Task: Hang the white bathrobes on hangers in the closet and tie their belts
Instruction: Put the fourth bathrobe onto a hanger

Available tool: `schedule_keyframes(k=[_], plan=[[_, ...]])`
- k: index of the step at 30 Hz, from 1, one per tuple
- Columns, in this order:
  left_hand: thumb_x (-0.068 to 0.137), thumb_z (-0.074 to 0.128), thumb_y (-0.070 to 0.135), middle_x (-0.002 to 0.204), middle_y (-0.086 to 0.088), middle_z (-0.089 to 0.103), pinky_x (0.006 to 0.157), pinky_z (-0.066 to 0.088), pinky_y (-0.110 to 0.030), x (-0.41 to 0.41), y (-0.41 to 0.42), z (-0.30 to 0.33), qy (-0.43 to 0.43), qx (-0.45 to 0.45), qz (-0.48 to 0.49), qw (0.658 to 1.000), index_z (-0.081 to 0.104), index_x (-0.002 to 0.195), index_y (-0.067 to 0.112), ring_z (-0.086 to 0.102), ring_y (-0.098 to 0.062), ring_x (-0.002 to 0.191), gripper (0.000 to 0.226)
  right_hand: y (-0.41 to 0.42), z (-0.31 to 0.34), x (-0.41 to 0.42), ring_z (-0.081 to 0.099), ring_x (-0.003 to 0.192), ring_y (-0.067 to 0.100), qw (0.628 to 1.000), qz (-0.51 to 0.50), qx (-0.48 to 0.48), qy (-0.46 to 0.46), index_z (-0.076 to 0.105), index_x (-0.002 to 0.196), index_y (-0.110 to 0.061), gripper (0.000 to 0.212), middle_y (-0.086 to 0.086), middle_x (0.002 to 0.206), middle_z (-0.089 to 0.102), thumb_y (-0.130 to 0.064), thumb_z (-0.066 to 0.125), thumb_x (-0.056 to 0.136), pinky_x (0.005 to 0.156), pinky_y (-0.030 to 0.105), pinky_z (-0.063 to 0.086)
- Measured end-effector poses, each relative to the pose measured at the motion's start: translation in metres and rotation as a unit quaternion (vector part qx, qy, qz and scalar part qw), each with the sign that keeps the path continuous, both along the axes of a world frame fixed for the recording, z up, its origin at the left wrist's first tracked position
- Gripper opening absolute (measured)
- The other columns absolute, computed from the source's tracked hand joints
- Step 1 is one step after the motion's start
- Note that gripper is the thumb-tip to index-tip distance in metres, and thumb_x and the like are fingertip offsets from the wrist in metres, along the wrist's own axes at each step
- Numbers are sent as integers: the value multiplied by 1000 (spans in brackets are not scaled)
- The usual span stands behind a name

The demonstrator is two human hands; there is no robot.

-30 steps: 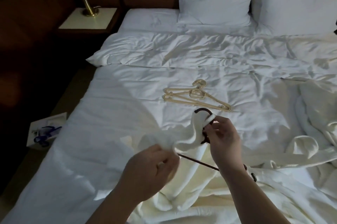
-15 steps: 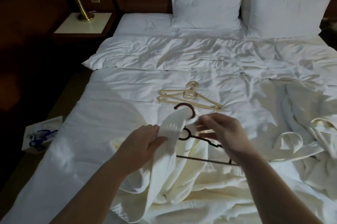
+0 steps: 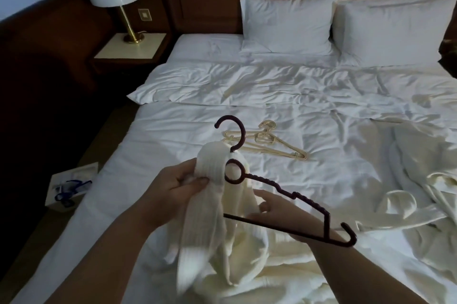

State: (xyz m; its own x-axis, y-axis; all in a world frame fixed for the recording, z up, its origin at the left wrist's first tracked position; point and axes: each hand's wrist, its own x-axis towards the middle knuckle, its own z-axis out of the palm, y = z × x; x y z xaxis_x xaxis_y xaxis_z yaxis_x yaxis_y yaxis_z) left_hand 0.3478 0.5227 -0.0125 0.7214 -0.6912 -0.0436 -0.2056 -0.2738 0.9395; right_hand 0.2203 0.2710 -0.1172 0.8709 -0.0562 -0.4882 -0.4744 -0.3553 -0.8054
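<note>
Raised since the earlier frame, dark hanger (image 3: 279, 189) now clears the bed (image 3: 321, 130), white bathrobe (image 3: 212, 217) draped over its neck. Left hand (image 3: 173, 189) pinches the robe; right hand (image 3: 274, 212) grips the hanger's lower bar. Beyond the hanger: cream hangers (image 3: 267, 142), pillows (image 3: 286, 24).

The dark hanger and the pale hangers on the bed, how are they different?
The dark hanger is brownish-black; the pale hangers are cream. The dark hanger is held up off the bed by the right hand, with the bathrobe draped on it; the pale hangers lie flat and bare. All have hooks.
</note>
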Motion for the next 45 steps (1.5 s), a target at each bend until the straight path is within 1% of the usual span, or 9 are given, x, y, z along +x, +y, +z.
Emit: schedule_keyframes(k=[4,9,15,20,26,32,37,42,45], plan=[[94,66,34,103,2,78,85,60,-40,7,31,7,-61,61,11,996,75,113,26,73,-17,97,22,-28,7,-6,57,66,18,992,-89,-84,14,69,81,-12,23,1,71,64,-33,72,90,65,34,47],[98,62,43,83,7,67,75,57,-47,-1,59,9,-190,195,10,962,66,93,27,64,-9,80,17,-70,74,-27,60,76,20,967,-236,-78,-63,76,86,-15,15,13,85,72,-27,68,90,69,38,45],[103,59,37,88,13,65,76,53,-34,-27,60,39,-283,154,77,943,65,96,25,58,-2,80,15,-48,209,-51,58,75,26,929,-296,-132,-175,70,82,-7,19,22,86,65,-26,68,82,70,37,40],[104,59,33,74,12,56,62,38,-14,-41,49,99,-346,83,127,926,58,86,27,56,2,73,19,46,283,-96,48,64,17,946,-195,-179,-186,54,70,-12,25,2,67,51,-25,67,87,61,34,33],[102,64,30,78,9,61,66,49,-36,-51,60,154,-397,26,96,912,67,89,22,59,-10,75,15,106,300,-142,42,63,4,953,35,-203,-224,45,79,-18,30,-8,70,48,-30,69,92,63,29,37],[98,65,19,78,11,64,60,51,-32,-70,56,202,-405,-13,88,910,71,94,19,62,-9,70,7,111,318,-154,51,65,6,931,57,-243,-265,47,80,-22,38,-10,72,55,-53,62,94,64,26,44],[95,71,29,55,1,45,49,31,-27,-80,52,251,-371,-58,123,919,60,76,14,40,-7,48,26,60,371,-146,56,86,7,753,-111,-450,-468,69,104,-32,24,-18,91,63,-51,66,90,73,31,52],[95,71,34,57,0,34,52,30,-36,-78,42,336,-431,-96,165,882,43,67,16,33,-15,52,44,36,454,-125,50,114,25,662,-96,-577,-468,50,144,-25,62,-4,118,55,-55,63,91,106,44,43],[96,70,36,60,-1,39,55,32,-33,-76,36,390,-466,-121,184,857,50,72,16,35,-15,55,37,36,509,-113,47,122,24,682,-117,-565,-449,43,147,-27,56,1,134,46,-52,54,98,104,43,43]])
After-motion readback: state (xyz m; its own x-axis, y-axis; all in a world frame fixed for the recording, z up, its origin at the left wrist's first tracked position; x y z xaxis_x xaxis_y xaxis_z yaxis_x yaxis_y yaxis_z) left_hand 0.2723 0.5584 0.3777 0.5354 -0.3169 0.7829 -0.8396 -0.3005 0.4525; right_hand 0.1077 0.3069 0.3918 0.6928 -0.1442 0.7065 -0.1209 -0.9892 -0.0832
